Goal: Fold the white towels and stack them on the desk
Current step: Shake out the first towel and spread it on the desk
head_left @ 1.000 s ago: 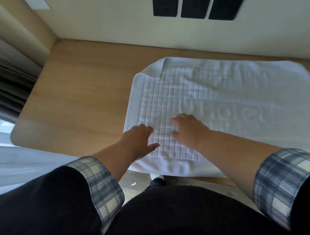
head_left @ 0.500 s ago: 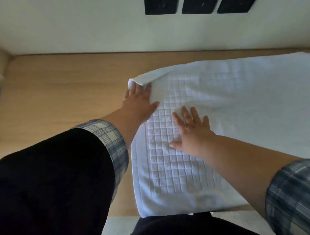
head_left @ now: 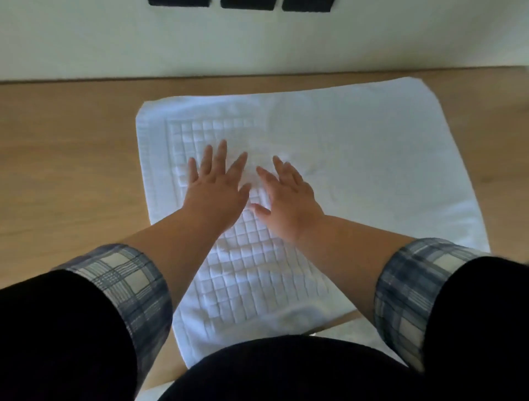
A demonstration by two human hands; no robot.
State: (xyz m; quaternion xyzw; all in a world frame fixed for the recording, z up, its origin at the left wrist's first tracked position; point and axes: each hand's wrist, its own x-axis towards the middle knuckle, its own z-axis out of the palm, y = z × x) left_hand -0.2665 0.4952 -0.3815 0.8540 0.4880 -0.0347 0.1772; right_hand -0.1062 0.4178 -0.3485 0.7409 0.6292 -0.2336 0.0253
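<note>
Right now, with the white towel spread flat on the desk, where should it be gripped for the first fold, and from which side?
The white towel lies flat, wider than deep, with the left hand and right hand flat on its middle. Its left edge lies free on the desk, so probably pinch that edge's corners, coming from the left.

towel [head_left: 357,177] flat on desk [head_left: 65,171], left hand [head_left: 215,189] and right hand [head_left: 289,200] side by side on it

towel [head_left: 357,160]: 1 | hands [head_left: 213,190] [head_left: 287,203]: 2 | desk [head_left: 71,160]: 1 | black wall panels [head_left: 248,4]: 3
</note>
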